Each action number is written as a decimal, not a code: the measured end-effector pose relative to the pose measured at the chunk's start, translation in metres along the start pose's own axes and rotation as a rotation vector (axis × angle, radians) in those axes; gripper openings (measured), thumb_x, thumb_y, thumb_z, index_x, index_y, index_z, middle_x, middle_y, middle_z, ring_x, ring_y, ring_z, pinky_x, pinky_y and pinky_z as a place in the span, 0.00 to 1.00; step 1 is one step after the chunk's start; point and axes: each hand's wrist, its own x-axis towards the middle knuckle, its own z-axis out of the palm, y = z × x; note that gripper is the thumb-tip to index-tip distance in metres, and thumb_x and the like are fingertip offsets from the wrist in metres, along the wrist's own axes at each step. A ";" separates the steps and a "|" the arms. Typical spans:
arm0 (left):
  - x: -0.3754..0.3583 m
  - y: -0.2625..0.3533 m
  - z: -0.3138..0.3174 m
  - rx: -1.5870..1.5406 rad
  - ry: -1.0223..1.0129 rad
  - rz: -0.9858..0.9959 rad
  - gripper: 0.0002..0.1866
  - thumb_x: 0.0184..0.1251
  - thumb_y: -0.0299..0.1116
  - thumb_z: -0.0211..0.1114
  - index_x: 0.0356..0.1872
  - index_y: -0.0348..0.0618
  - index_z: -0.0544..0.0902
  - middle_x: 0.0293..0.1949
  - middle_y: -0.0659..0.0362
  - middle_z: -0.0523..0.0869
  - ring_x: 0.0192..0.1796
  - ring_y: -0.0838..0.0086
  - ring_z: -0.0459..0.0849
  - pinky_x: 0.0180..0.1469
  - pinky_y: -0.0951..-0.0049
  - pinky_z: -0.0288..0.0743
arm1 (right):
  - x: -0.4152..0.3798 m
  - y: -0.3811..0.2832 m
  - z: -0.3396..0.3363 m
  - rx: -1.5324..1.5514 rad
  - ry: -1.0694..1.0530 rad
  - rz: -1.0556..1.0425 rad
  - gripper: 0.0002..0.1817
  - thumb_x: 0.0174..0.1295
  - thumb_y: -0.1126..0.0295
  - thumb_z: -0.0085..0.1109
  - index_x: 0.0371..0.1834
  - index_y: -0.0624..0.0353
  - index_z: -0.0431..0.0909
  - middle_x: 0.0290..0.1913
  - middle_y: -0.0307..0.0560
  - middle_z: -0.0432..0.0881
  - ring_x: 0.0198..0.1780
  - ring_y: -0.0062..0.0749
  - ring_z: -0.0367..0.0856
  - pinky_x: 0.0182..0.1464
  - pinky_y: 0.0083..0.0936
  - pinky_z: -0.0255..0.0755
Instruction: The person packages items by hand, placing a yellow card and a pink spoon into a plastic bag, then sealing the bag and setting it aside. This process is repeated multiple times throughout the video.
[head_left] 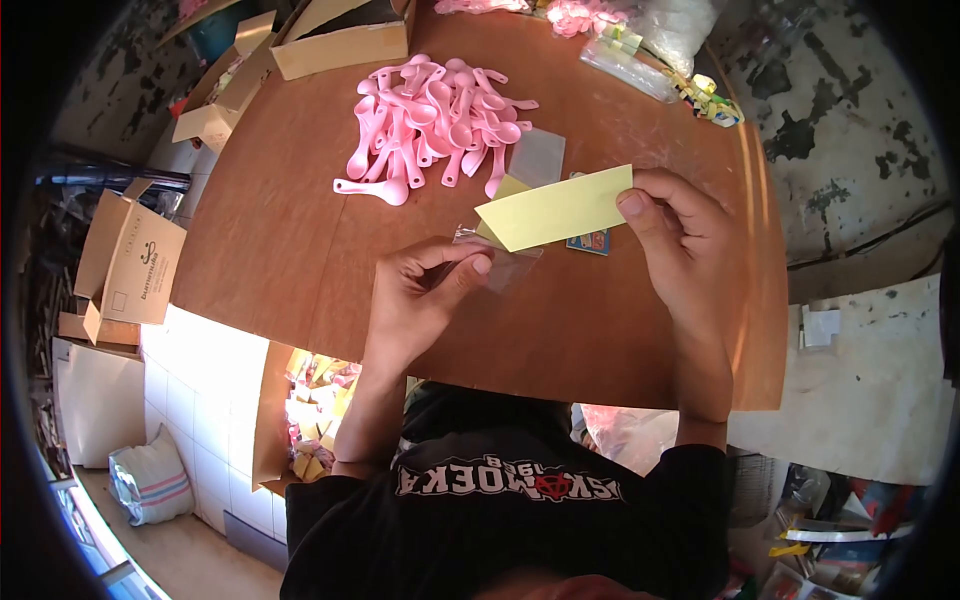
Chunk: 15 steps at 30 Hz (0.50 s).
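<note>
While a clear plastic sleeve (497,262) is pinched open by the left hand (425,300), a yellow card (556,208) is gripped by the right hand (680,235), angled toward its mouth; pink spoons (432,125) are heaped beyond both hands.

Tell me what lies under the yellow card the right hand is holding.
Under the yellow card, held by the right hand, a small blue printed card pokes out on the table. A clear bag, pinched by the left hand, reaches beneath too. The rest is covered.
</note>
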 end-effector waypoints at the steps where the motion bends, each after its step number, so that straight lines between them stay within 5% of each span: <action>1: 0.000 -0.001 0.002 -0.034 -0.015 0.008 0.09 0.67 0.25 0.69 0.44 0.32 0.87 0.37 0.57 0.89 0.39 0.81 0.83 0.43 0.80 0.77 | 0.003 0.002 0.002 0.029 -0.032 -0.012 0.07 0.65 0.73 0.65 0.38 0.67 0.84 0.29 0.41 0.84 0.32 0.17 0.78 0.34 0.16 0.71; 10: 0.000 0.004 -0.001 0.067 -0.130 0.021 0.07 0.68 0.24 0.67 0.42 0.30 0.86 0.37 0.59 0.88 0.39 0.83 0.83 0.42 0.80 0.77 | 0.007 0.017 0.007 -0.002 -0.330 0.073 0.05 0.63 0.73 0.66 0.38 0.64 0.84 0.32 0.43 0.85 0.31 0.20 0.81 0.34 0.19 0.74; 15: 0.002 0.005 0.006 0.038 -0.163 -0.028 0.08 0.68 0.24 0.67 0.45 0.30 0.86 0.38 0.59 0.88 0.39 0.85 0.81 0.42 0.82 0.76 | 0.006 0.009 0.011 0.028 -0.299 0.125 0.05 0.60 0.76 0.68 0.37 0.64 0.85 0.36 0.44 0.87 0.37 0.22 0.83 0.42 0.19 0.75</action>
